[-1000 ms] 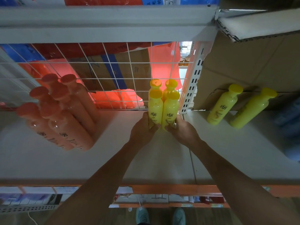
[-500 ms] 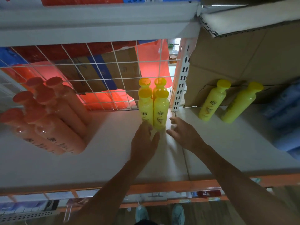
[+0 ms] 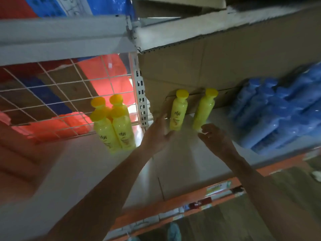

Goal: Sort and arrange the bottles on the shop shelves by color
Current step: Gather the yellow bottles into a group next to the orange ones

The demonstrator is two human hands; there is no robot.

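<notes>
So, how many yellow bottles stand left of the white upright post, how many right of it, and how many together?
Left group of yellow bottles, left of the post: 4
Right group of yellow bottles: 2
Total: 6
The blue bottles farther right are too blurred to count.

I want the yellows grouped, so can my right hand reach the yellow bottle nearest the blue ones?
Probably yes: the right hand sits just short of that yellow bottle, with nothing between them.
</notes>
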